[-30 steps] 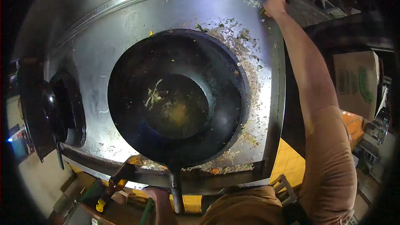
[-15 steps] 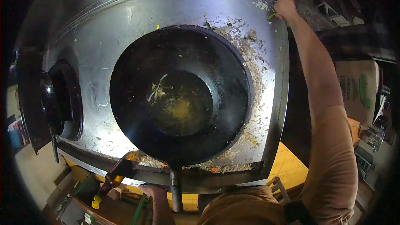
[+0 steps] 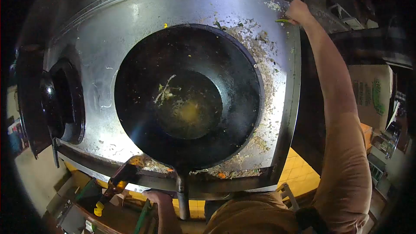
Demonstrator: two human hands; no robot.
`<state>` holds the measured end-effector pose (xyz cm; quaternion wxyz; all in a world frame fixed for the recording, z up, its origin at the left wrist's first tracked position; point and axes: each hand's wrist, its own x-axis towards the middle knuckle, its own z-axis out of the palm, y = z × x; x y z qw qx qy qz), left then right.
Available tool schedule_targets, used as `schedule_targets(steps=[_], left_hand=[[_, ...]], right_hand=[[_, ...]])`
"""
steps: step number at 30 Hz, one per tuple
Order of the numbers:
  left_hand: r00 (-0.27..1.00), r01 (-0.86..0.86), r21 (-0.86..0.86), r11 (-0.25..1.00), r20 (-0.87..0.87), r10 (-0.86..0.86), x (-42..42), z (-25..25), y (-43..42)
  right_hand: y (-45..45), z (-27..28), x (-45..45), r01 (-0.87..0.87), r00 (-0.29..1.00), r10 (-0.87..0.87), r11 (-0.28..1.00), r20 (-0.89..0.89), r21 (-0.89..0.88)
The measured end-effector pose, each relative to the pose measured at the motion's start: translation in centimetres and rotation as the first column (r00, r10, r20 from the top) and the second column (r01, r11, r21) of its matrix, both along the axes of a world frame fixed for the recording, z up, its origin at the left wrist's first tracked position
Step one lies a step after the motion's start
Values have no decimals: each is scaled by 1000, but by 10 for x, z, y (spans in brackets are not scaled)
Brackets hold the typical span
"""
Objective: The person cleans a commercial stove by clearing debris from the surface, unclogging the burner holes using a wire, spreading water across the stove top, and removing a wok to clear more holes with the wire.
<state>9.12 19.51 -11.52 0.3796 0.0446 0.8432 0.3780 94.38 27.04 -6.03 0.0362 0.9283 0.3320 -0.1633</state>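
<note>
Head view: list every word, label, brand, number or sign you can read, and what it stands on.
Nothing is legible.
Cardboard box: green lettering and darker print, too blurred to read.
Amber bottle: no readable label.

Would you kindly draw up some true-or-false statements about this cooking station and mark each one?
1. Food scraps lie inside the large wok. True.
2. The wok's handle points to the far edge. False: the handle extends over the near edge of the steel counter.
3. A green piece sticks out from the right hand. True.
4. The left hand holds the bottle. False: the left hand is apart from the bottle.
</note>
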Motion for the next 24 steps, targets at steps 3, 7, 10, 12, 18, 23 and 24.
schedule_targets(steps=[3, 7, 10, 12, 18, 23, 24], left_hand=[[1000, 6, 2, 1000, -8, -6, -1, 1, 2], [1000, 20, 0, 1000, -13, -20, 1, 1, 2], [999, 29, -1, 1000, -24, -29, 2, 1, 3], [999, 30, 1, 1000, -22, -30, 1, 2, 2], [999, 26, 2, 1000, -29, -26, 0, 3, 2], [999, 26, 1, 1000, -29, -26, 0, 3, 2], [999, 27, 0, 1000, -30, -27, 0, 2, 2]], right_hand=[[-25, -11, 4, 66, 992, -35, 962, -120, 263], [-25, -30, 24, -87, 994, 95, 984, -45, 154], [-10, -26, 22, 24, 996, -22, 999, 82, -26], [-6, -30, 23, 107, 991, -114, 991, 76, 84], [-7, -27, 18, 112, 991, -121, 985, 64, 131], [-9, -35, 23, 42, 988, -46, 999, 150, 25], [-8, -34, 22, 54, 987, -59, 998, 149, 40]])
